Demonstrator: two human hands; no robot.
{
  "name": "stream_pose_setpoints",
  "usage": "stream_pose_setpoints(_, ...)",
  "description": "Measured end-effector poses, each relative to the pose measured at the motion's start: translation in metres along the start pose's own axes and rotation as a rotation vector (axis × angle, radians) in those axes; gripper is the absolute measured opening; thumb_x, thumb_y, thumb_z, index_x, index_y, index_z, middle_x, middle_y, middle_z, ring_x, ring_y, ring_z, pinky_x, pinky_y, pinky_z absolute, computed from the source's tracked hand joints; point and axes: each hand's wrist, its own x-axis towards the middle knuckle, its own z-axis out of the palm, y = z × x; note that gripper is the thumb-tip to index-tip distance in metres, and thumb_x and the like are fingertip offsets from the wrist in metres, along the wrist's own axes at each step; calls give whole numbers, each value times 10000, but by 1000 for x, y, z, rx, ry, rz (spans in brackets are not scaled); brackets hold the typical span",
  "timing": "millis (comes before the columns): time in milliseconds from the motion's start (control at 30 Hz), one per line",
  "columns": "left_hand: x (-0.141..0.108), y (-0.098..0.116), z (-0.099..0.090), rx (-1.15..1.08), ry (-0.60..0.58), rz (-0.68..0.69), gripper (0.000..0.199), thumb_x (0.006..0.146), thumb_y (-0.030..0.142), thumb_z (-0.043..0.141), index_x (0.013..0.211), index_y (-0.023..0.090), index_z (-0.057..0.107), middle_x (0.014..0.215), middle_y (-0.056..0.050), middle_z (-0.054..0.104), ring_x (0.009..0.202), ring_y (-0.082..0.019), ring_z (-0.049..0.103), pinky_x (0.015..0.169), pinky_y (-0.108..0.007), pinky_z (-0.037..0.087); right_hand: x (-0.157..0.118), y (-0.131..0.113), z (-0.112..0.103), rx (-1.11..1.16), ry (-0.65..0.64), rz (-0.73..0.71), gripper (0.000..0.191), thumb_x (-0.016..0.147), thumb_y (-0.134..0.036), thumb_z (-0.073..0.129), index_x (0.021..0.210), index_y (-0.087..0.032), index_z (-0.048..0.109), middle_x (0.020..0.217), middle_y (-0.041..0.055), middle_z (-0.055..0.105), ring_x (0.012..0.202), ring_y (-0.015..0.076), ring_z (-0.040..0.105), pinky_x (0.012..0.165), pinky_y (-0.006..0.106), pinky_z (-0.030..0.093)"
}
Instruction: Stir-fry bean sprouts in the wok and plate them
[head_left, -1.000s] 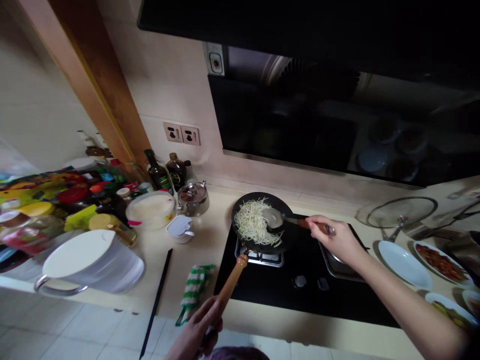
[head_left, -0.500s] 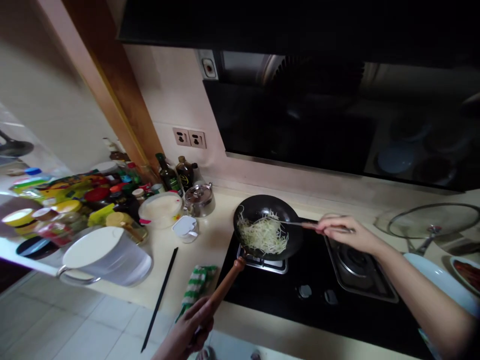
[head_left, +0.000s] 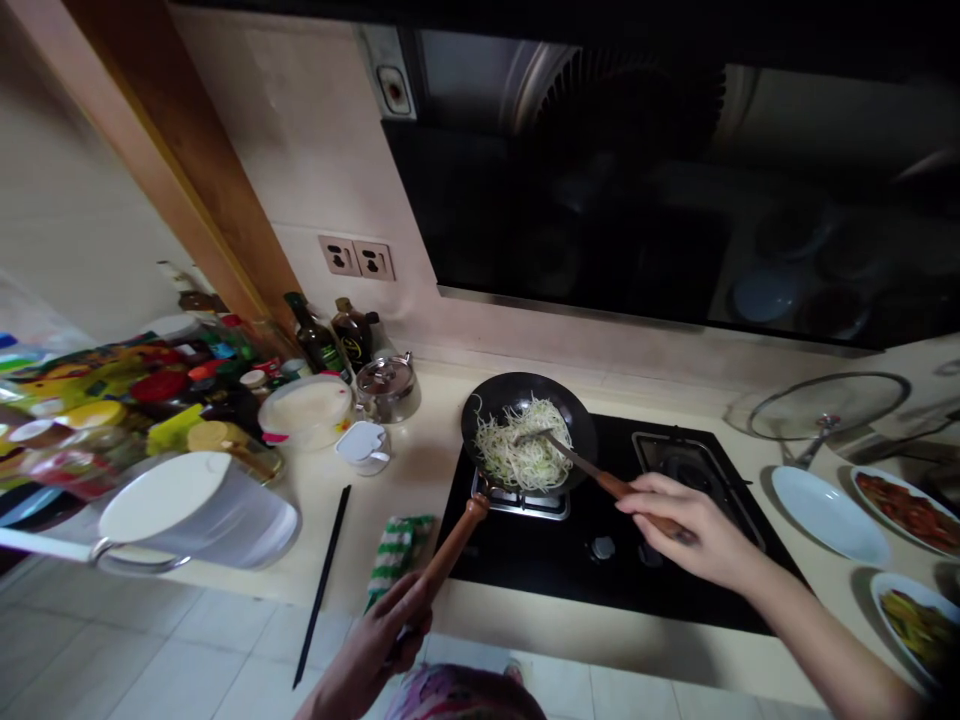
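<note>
My left hand is wrapped round the wooden handle of a dark wok, which sits on the left burner of a black stove. In my right hand is a spatula with a wooden grip. Its metal end rests among pale shredded vegetables in the wok. The spatula's tip is partly hidden by the shreds.
To the left stand a large white container, jars, bottles, a steel pot and a striped cloth. On the right are an oval plate, two dishes of food and a glass lid. A range hood hangs above.
My right hand has moved down and closer to me, so the spatula now slants up into the shreds. The view has shifted, showing more of the plates at the right. My left hand keeps its hold.
</note>
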Motion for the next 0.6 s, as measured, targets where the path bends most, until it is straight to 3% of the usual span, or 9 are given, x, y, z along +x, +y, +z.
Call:
stream_pose_setpoints(100,0,0,-1,15,-26,-6,491,695,559,703,1002,189,609,607,45,463,446,-23,282,436,-181,130,-12,-9,-13,1,-79,35,260,873,-213,522,1072,-268,680,976,81,623,530,92,572,389,184,426)
stream_pose_setpoints(200,2,-1,-4,-2,-37,-4,518,666,581,716,992,196,600,602,54,448,443,-21,259,444,-184,108,-6,-8,-5,8,-61,-3,241,881,-210,515,1043,-247,689,912,69,632,521,90,565,417,192,442)
stream_pose_setpoints(333,2,-2,-5,-8,-49,-9,491,661,553,733,980,201,605,606,50,471,450,-25,262,450,-186,117,25,7,15,-15,280,-62,208,897,-232,510,1012,-215,682,881,67,648,603,127,609,535,244,502)
stream_pose_setpoints(433,1,-1,-3,-19,-31,-32,464,682,509,731,1018,212,612,603,46,483,450,-30,281,447,-184,136,48,6,24,-20,440,-40,185,894,-240,537,1027,-231,665,854,54,661,691,159,644,606,264,526)
stream_pose_setpoints(533,1,-1,-3,-10,-24,-22,468,686,520,723,1020,214,603,609,45,487,449,-32,295,445,-183,137,69,3,42,-6,445,-79,201,906,-237,518,1053,-233,655,908,63,659,761,163,659,673,267,542)
stream_pose_setpoints(600,2,-2,-3,1,-34,-6,496,676,552,717,1010,207,596,608,47,484,445,-31,286,444,-187,123,72,4,56,-24,344,-158,230,914,-225,492,1069,-227,661,982,79,646,780,153,663,683,254,546)
